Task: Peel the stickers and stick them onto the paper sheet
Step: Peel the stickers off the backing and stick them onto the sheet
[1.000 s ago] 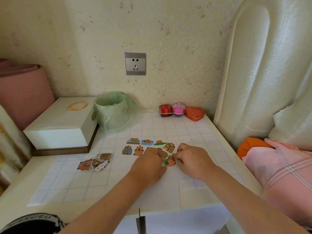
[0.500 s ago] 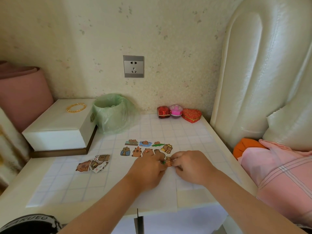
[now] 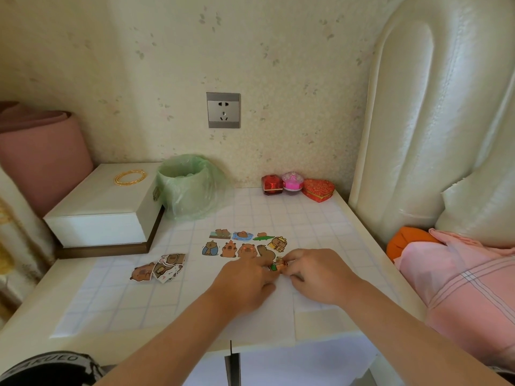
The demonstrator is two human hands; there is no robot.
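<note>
A white paper sheet (image 3: 259,310) lies on the gridded table top, with two rows of capybara stickers (image 3: 245,242) stuck near its far edge. A small orange and green sticker (image 3: 278,265) lies just below the second row. My left hand (image 3: 245,282) and my right hand (image 3: 317,274) meet over it, fingertips pressing on it from both sides. Whether either hand pinches it I cannot tell. A loose pile of unpeeled stickers (image 3: 160,267) lies to the left on the table.
A white box (image 3: 103,207) with a gold bangle (image 3: 130,177) stands at the back left, beside a green-bagged bin (image 3: 189,188). Three small red and pink boxes (image 3: 296,185) sit against the wall. A padded headboard (image 3: 432,121) and pink bedding (image 3: 468,280) border the right.
Both hands have stayed together over the small orange sticker, fingers shifting slightly on it. The camera has tilted, so the scene sits a little differently in view.
</note>
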